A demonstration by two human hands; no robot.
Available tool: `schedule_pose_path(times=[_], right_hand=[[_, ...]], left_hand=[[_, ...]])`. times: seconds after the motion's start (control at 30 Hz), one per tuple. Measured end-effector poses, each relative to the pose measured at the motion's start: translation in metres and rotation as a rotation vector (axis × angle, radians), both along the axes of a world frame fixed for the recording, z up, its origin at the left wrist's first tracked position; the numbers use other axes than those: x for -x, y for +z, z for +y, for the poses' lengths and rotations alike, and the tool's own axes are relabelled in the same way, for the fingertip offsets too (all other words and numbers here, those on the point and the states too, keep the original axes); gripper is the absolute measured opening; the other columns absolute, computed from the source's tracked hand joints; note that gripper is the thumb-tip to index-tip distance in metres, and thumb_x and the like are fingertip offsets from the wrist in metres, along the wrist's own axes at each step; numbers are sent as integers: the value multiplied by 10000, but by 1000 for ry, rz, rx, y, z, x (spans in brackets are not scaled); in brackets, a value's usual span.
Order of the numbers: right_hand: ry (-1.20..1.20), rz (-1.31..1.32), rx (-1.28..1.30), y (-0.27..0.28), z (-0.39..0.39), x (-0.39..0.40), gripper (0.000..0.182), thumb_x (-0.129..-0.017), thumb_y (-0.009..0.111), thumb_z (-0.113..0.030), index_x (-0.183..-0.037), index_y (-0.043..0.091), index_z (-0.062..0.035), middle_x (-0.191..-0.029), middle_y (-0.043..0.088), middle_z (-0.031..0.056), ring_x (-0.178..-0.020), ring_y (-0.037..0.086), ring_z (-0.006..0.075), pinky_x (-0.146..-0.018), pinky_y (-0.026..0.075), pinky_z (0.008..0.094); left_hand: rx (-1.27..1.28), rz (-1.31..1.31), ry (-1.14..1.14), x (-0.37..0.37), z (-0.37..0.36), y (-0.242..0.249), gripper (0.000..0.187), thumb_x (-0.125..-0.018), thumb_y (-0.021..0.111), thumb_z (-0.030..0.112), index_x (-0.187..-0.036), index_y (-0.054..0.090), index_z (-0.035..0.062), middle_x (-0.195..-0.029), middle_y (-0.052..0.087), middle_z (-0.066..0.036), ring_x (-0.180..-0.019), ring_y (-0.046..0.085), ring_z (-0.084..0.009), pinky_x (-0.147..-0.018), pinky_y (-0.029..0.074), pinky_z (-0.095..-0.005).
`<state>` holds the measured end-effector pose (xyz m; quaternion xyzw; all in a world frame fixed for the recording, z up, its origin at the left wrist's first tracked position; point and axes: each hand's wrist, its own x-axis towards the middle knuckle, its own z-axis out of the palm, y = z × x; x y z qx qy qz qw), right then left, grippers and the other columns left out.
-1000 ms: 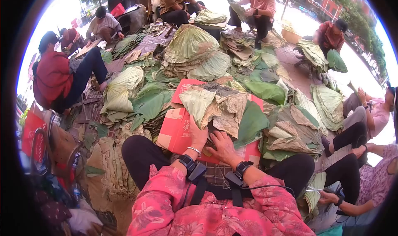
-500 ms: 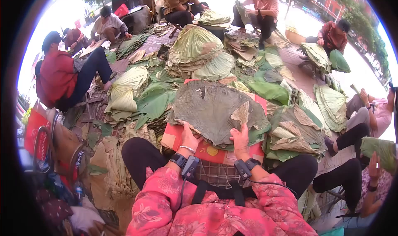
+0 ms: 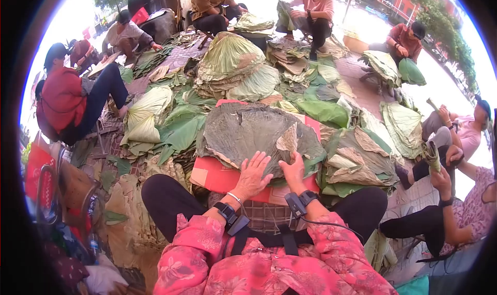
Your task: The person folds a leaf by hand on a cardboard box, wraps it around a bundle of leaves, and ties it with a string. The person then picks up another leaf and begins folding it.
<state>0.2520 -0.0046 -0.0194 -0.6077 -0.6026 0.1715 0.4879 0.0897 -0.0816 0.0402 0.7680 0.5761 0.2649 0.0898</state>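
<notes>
Flat on red cardboard sheet [image 3: 217,175] lay broad grey-green dried lotus leaf [image 3: 248,132], backed for smoothing. Left hand [image 3: 253,173] pressed it, fingers spread; right hand [image 3: 295,169] pinned near edge, fingers together, gripping nothing.

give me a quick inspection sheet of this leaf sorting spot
surface: red cardboard sheet across the lap
job's things: broad grey-green dried leaf spread flat on the sheet, edges torn
clutter: heaps of green and tan leaves on the ground
grippers: left hand flat on the leaf; right hand on its near edge, thumb up
cables: black wrist-unit cable at the right sleeve
surroundings: seated co-workers around the piles
</notes>
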Motion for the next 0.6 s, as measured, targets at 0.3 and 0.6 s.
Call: schedule_pose_path(times=[0.3, 0.6], right_hand=[[-209, 1119, 555, 46, 14, -43, 111, -783, 652, -100, -844, 559, -105, -681, 507, -17, -530, 498, 94, -388, 348, 231], [276, 714, 181, 74, 4, 0, 100, -793, 634, -82, -872, 590, -37, -917, 617, 28, -803, 532, 78, -669, 431, 249]], left_hand=[[103, 6, -48, 6, 9, -28, 663, -773, 591, 518, -1259, 462, 86, -1378, 377, -109, -1328, 262, -261, -1034, 205, -491], [175, 80, 44, -8, 8, 8, 625, -815, 560, 476, -1282, 434, 78, -1335, 432, -115, -1294, 326, -257, -1020, 244, -430]])
